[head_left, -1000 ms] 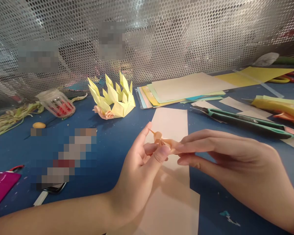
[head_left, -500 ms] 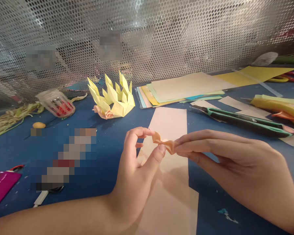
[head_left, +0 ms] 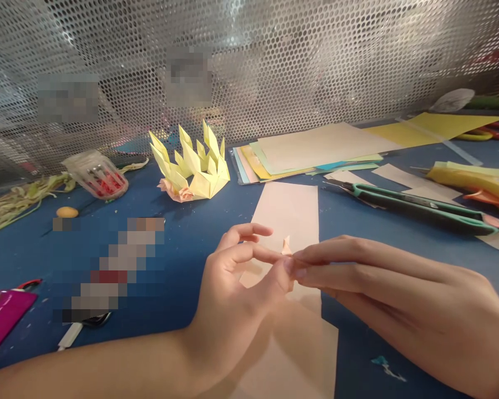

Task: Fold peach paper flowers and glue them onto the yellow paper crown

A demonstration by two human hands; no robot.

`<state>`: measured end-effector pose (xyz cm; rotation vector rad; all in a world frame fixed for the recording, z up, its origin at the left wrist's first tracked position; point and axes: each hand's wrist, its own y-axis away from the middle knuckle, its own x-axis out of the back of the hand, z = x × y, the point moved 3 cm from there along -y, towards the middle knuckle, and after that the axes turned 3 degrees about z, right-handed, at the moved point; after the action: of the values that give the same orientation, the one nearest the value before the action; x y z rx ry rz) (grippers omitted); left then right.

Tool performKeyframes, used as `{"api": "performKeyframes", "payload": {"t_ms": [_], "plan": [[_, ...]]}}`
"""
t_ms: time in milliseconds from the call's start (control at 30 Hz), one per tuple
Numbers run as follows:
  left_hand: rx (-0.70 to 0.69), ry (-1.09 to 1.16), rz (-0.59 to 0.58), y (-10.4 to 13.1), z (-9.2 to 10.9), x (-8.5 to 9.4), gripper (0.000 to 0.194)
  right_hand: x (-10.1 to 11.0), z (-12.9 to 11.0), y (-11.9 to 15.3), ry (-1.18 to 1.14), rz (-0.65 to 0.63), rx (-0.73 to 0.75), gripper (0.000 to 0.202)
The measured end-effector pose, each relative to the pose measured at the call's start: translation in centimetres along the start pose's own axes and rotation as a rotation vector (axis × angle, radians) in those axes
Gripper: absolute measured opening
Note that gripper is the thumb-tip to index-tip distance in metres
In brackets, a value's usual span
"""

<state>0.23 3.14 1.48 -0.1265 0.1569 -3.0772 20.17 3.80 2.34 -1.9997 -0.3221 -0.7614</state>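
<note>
The left hand [head_left: 241, 291] has thumb and forefinger closed in a pinch on the peach scrap [head_left: 286, 245], its other fingers curled loosely at 11 o'clock, perhaps to keep them off the fold. The right hand [head_left: 403, 299] comes in from 3 o'clock, fingertips gathered at the same spot and meeting the left thumb; its own thumb tip is hidden, so I cannot tell whether it pinches too. Holding so small a piece by the fingertips probably gives finer control than the palms would. Both hands work above the strip [head_left: 289, 208], which runs towards 12 o'clock and meets the sheet [head_left: 299, 354] at 6; these may lie there simply to be near. The crown [head_left: 210, 185] stands at 11 o'clock with the rose [head_left: 177, 191] at its near left foot, perhaps set back to spare its points from knocks. At 1 o'clock is the stack [head_left: 316, 149], and at 2 the green tool [head_left: 419, 202], seemingly left within the right hand's reach. The jar [head_left: 108, 180] leans at 10 o'clock, well apart from the work, and the pouch [head_left: 2, 313] lies at 9. As for the scrap, it sits right where the fingertips meet: one pale point sticks up at 12 o'clock of the pinch, and the rest is mostly covered by the fingers, so its full shape cannot be made out
</note>
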Motion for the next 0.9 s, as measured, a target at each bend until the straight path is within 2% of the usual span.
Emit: {"api": "performKeyframes", "payload": {"t_ms": [400, 900], "plan": [[0.056, 0.027, -0.013, -0.21, -0.33, -0.04, 0.026, -0.04, -0.59, 0.10, 0.034, 0.059, -0.039, 0.020], [0.059, 0.033, -0.056, -0.25, -0.24, -0.18, 0.024, 0.37, -0.41, -0.45, 0.043, 0.061, -0.055, 0.026]]}}
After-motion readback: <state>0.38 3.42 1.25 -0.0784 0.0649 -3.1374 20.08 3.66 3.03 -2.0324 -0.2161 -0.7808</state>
